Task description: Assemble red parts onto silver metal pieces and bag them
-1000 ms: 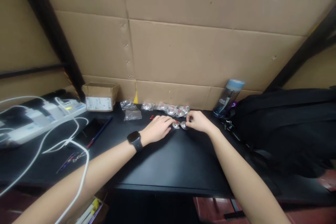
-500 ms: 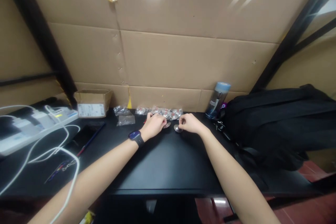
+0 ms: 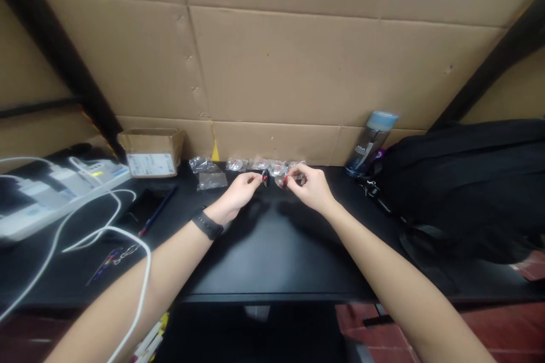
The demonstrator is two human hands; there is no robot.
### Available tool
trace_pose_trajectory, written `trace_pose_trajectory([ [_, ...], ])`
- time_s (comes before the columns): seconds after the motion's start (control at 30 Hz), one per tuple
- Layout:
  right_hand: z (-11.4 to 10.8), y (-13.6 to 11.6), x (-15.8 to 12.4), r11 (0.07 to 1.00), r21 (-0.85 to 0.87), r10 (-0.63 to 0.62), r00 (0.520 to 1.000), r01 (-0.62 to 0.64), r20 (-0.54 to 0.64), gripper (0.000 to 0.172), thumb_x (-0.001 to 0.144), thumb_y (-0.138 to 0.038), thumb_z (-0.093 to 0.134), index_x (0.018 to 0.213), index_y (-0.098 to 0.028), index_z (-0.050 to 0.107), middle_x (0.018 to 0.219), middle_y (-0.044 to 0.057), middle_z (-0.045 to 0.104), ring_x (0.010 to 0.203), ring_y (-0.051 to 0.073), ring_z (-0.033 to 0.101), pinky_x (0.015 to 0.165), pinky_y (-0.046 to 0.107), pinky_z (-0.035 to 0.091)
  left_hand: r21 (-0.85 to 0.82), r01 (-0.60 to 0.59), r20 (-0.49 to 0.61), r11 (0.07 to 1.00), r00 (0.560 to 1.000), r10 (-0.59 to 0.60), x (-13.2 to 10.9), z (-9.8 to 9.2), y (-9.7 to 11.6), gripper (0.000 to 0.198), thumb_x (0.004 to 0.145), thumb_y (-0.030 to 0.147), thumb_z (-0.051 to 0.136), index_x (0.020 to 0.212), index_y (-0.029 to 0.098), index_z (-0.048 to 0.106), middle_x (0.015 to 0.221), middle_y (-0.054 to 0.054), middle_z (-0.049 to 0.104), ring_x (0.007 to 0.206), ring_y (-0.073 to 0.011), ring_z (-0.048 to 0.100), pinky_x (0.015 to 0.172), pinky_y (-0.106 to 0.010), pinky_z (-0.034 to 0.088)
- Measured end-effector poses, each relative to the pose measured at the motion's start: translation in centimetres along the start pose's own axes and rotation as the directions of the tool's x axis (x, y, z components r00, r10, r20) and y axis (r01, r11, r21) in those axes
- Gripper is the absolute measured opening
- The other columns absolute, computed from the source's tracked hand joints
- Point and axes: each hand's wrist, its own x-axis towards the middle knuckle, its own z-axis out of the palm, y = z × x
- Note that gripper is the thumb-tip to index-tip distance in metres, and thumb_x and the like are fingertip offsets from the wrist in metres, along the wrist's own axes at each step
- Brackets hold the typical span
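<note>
My left hand (image 3: 243,190) is closed, thumb and fingers pinching the red middle of a small round metal disc that looks like a finger cymbal (image 3: 266,178). That disc is turned nearly edge-on, above the black table. Just to its right, my right hand (image 3: 313,186) pinches a second shiny finger cymbal (image 3: 280,181) by its red part. The two discs face each other with a small gap between them. Behind them, several similar discs in clear plastic bags (image 3: 237,165) lie in a row along the cardboard wall, partly hidden by my right hand.
Crumpled clear bags (image 3: 212,179) lie left of the row, near an open cardboard box (image 3: 151,153). Further left are a white power strip (image 3: 63,193), cables and a dark phone-like slab (image 3: 149,204). On the right stand a bottle (image 3: 371,144) and a black backpack (image 3: 468,193).
Both finger cymbals have come up off the table and tilted upright, their red parts now showing. My left wrist has rotated, hiding the watch face. The view has tipped downward.
</note>
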Motion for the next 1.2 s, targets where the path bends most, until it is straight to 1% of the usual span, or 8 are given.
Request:
trace_pose_trajectory([
  [0.17, 0.1, -1.6, -0.3, 0.993, 0.029, -0.104, 0.959, 0.115, -0.265, 0.004, 0.088, -0.022, 0.065, 0.086, -0.022, 0.068, 0.106, 0.007, 0.071, 0.093, 0.022, 0.066, 0.075, 0.033, 0.053, -0.274, 0.094, 0.093, 0.957, 0.993, -0.071, -0.9, 1.2, 0.8, 0.025, 0.085, 0.039, 0.068, 0.087, 0.015, 0.075, 0.102, -0.009, 0.077, 0.105, -0.0230, 0.064, 0.100, -0.033, 0.041],
  [0.23, 0.4, -2.0, -0.5, 0.988, 0.018, -0.139, 0.946, 0.151, -0.293, 0.003, 0.088, -0.022, 0.066, 0.088, -0.022, 0.069, 0.111, 0.009, 0.067, 0.101, 0.024, 0.065, 0.082, 0.037, 0.054, -0.323, 0.133, 0.120, 0.937, 0.988, -0.099, -1.4, 1.5, 1.5, 0.022, 0.085, 0.036, 0.069, 0.088, 0.015, 0.076, 0.101, -0.009, 0.077, 0.102, -0.0220, 0.064, 0.099, -0.033, 0.041],
  [0.33, 1.1, -2.2, -0.7, 0.978, 0.027, -0.194, 0.956, 0.205, -0.219, 0.004, 0.089, -0.021, 0.066, 0.088, -0.023, 0.069, 0.108, 0.008, 0.066, 0.102, 0.023, 0.065, 0.088, 0.039, 0.054, -0.380, 0.168, 0.147, 0.910, 0.982, -0.120, -2.0, 1.8, 2.3, 0.019, 0.084, 0.033, 0.070, 0.085, 0.015, 0.075, 0.098, -0.008, 0.076, 0.096, -0.0201, 0.063, 0.095, -0.032, 0.041],
  [0.43, 1.8, -2.2, -0.8, 0.973, 0.055, -0.212, 0.962, 0.224, -0.170, 0.004, 0.090, -0.020, 0.065, 0.089, -0.022, 0.069, 0.104, 0.007, 0.067, 0.098, 0.022, 0.065, 0.084, 0.038, 0.054, -0.371, 0.157, 0.145, 0.915, 0.983, -0.110, -2.2, 1.8, 2.5, 0.019, 0.084, 0.034, 0.070, 0.081, 0.015, 0.075, 0.095, -0.007, 0.075, 0.093, -0.0185, 0.061, 0.095, -0.030, 0.040],
  [0.57, 2.0, -2.3, -0.9, 0.979, 0.064, -0.180, 0.967, 0.194, -0.179, 0.004, 0.091, -0.020, 0.065, 0.089, -0.021, 0.069, 0.098, 0.006, 0.068, 0.088, 0.020, 0.065, 0.069, 0.032, 0.051, -0.305, 0.139, 0.170, 0.942, 0.981, -0.090, -2.1, 1.9, 1.9, 0.022, 0.083, 0.037, 0.072, 0.082, 0.015, 0.075, 0.094, -0.007, 0.075, 0.095, -0.0197, 0.062, 0.096, -0.031, 0.039],
  [0.77, 2.1, -2.4, -1.1, 0.992, 0.094, -0.070, 0.990, 0.082, -0.124, 0.006, 0.092, -0.024, 0.064, 0.088, -0.021, 0.067, 0.074, 0.001, 0.067, 0.059, 0.014, 0.057, 0.061, 0.029, 0.049, -0.274, 0.111, 0.182, 0.955, 0.981, -0.062, -2.2, 2.3, 1.7, 0.028, 0.086, 0.042, 0.068, 0.086, 0.015, 0.075, 0.099, -0.008, 0.076, 0.103, -0.0224, 0.062, 0.100, -0.033, 0.038],
  [0.97, 2.4, -2.2, -1.2, 0.959, 0.275, 0.080, 0.996, -0.068, -0.032, 0.012, 0.093, -0.033, 0.064, 0.091, -0.021, 0.065, 0.081, 0.004, 0.074, 0.070, 0.019, 0.073, 0.068, 0.030, 0.057, -0.142, 0.062, 0.068, 0.988, 0.996, -0.053, -2.1, 2.2, 1.8, 0.024, 0.089, 0.037, 0.064, 0.088, 0.015, 0.074, 0.099, -0.008, 0.075, 0.099, -0.0225, 0.064, 0.096, -0.034, 0.042],
  [1.2, 2.7, -1.7, -1.1, 0.881, 0.431, 0.212, 0.977, -0.196, 0.010, 0.022, 0.087, -0.042, 0.073, 0.090, -0.020, 0.070, 0.091, 0.008, 0.077, 0.081, 0.024, 0.077, 0.074, 0.034, 0.064, -0.182, -0.002, 0.028, 0.983, 1.000, 0.008, -1.6, 2.1, 0.8, 0.028, 0.083, 0.042, 0.074, 0.088, 0.015, 0.075, 0.098, -0.010, 0.076, 0.097, -0.0234, 0.068, 0.096, -0.036, 0.047],
])
